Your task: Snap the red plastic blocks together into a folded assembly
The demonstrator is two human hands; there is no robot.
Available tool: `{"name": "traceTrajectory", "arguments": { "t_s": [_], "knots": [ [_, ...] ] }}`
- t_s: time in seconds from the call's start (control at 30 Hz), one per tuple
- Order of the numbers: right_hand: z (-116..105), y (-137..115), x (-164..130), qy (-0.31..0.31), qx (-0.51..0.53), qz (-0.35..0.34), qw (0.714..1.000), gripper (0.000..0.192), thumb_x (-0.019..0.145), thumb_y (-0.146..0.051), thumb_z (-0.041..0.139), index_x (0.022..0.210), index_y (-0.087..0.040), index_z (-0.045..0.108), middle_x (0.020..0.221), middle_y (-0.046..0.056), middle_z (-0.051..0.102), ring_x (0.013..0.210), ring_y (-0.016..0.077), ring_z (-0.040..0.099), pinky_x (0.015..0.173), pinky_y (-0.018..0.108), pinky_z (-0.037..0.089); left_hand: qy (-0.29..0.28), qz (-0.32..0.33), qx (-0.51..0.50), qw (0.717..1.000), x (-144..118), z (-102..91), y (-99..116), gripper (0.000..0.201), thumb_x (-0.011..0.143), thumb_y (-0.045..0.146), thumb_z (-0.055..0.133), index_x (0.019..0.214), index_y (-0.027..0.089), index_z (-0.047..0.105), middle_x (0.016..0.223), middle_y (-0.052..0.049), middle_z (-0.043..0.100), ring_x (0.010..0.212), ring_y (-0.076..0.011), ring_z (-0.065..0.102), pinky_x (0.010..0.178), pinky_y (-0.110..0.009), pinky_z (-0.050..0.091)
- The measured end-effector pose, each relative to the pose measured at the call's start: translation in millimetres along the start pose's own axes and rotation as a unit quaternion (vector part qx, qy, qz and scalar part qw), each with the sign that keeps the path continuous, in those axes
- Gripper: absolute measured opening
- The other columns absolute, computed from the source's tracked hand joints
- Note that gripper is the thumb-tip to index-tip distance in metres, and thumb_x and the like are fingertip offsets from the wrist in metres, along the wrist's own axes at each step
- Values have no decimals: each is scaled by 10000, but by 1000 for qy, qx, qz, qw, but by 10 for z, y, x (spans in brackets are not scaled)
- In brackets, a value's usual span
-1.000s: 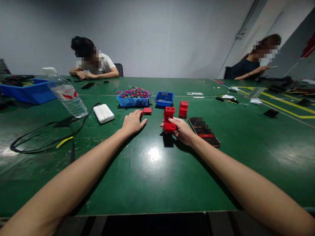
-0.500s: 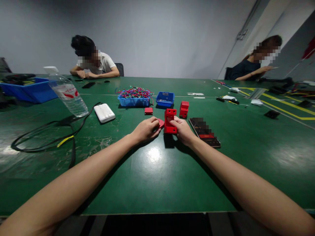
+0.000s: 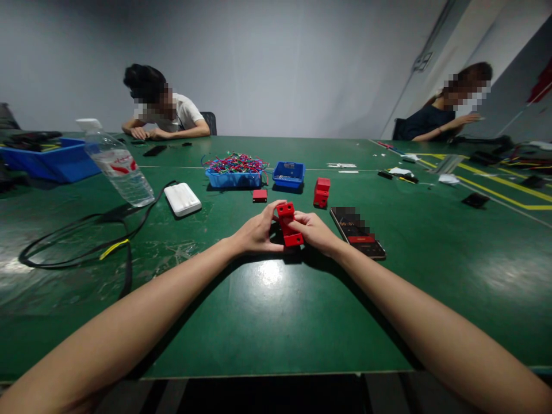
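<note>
Left hand point(image 3: 257, 234) and right hand point(image 3: 314, 231) both pinch the red block assembly point(image 3: 288, 224), tilted just above the green table point(image 3: 276, 310). A loose grip could let it slip onto the phone point(image 3: 357, 233) just beside, or scatter parts toward the small red piece point(image 3: 259, 195).

The red block point(image 3: 288, 224) gripped between the left hand point(image 3: 257, 233) and right hand point(image 3: 314, 231) looked like matt moulded plastic, as did the second red block point(image 3: 321, 192) standing beyond. The green table point(image 3: 276, 310) had a smooth, semi-glossy painted surface, scuffed pale in patches and mirroring a ceiling light. The bottle point(image 3: 115, 164) was clear glossy plastic, and the phone point(image 3: 357, 231) showed a glassy black face.
</note>
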State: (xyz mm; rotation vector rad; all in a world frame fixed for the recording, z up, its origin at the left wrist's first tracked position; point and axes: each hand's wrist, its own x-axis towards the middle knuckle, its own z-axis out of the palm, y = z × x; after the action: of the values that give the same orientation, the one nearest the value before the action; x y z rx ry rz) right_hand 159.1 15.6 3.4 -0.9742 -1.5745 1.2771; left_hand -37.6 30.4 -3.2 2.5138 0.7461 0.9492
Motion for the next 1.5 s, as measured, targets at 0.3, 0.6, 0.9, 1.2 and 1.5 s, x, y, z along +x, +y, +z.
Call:
{"name": "traceTrajectory", "arguments": {
  "t_s": [0.3, 0.6, 0.9, 1.2, 1.5],
  "knots": [
    [-64, 31, 30, -13, -151, -37, 988, 341, 881, -454, 545, 951, -172, 725, 854, 45, 726, 776, 189, 644, 747, 320, 487, 32, -54, -10, 998, 23, 29, -15, 910, 567, 348, 816, 1313, 176, 324, 1248, -160, 555, 1057, -279, 633, 930, -427, 508],
    [-244, 115, 8, 2, -403, -133, 905, 385, 861, -311, 606, 1229, -202, 630, 1211, 132, 671, 1101, 265, 616, 969, 442, 443, 50, -117, -60, 990, 70, -33, -58, 823, 547, 232, 798, 1249, 176, 373, 1158, -109, 594, 1061, -268, 625, 960, -426, 490],
    [-209, 147, 89, 174, -241, -75, 952, 293, 789, -353, 659, 1033, -192, 637, 975, 85, 711, 887, 217, 647, 826, 371, 482, 28, -81, -44, 995, 51, -4, -103, 918, 557, 252, 797, 1342, 155, 332, 1330, -179, 499, 1256, -321, 516, 1109, -494, 380],
    [-113, -29, 89, 221, 244, 56, 943, 361, 675, -522, 722, 697, -203, 554, 541, -34, 579, 422, 106, 479, 423, 254, 337, 22, -122, -162, 979, 58, 13, -169, 912, 598, 193, 762, 1377, 170, 289, 1374, -196, 478, 1287, -312, 512, 1123, -501, 362],
    [-35, -75, 42, 180, 240, 57, 952, 371, 678, -506, 758, 700, -168, 604, 523, -11, 616, 412, 101, 500, 413, 228, 337, 15, -122, -236, 964, 75, -13, -133, 1001, 579, 156, 737, 1424, 175, 200, 1426, -181, 383, 1298, -312, 485, 1134, -474, 351]
  ]
}}
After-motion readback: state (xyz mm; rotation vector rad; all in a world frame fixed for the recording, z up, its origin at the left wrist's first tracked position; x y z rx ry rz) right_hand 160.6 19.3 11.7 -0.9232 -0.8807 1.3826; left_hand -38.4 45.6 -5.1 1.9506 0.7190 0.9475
